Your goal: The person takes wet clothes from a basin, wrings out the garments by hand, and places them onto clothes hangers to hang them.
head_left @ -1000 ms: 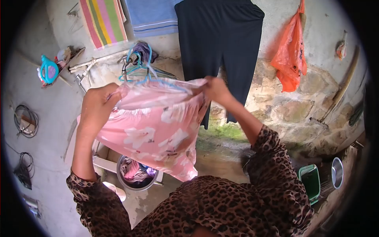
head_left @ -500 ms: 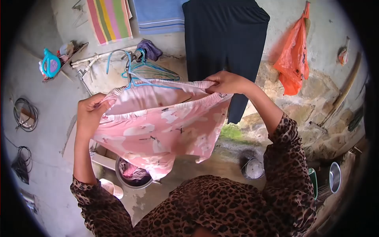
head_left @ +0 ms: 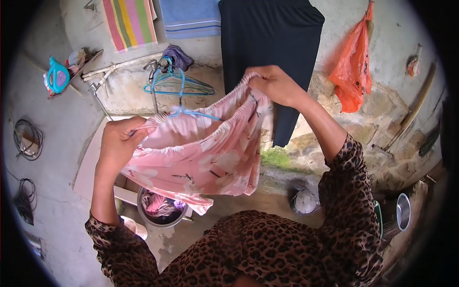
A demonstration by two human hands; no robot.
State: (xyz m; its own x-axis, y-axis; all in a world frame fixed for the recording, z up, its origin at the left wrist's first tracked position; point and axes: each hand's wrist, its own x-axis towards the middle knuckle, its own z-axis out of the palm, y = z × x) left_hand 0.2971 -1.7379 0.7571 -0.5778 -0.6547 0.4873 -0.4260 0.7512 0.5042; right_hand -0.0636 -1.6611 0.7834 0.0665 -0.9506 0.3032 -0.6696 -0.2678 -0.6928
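Pink patterned shorts [head_left: 205, 167] with a gathered elastic waistband are stretched out in front of me. My left hand [head_left: 122, 143] is closed on the left end of the waistband. Higher up, my right hand [head_left: 277, 86] pinches the right end, so the waistband slants. A blue hanger [head_left: 182, 88] sits inside the waist opening, its hook sticking up above the fabric. Behind it, more blue hangers [head_left: 191, 86] hang by a tap [head_left: 152, 67], close to a bunched purple cloth [head_left: 177, 57].
Dark trousers [head_left: 267, 43], a striped towel [head_left: 129, 24] and a blue towel [head_left: 191, 19] hang ahead. Below the shorts stands a metal basin [head_left: 162, 222] of wet clothes. An orange plastic bag [head_left: 354, 71] hangs at right; a turquoise bottle [head_left: 58, 76] stands at left.
My right hand has risen and moved slightly inward, tilting the waistband. The hanger's hook has shifted right, away from the tap. The shorts' right side now hangs more folded.
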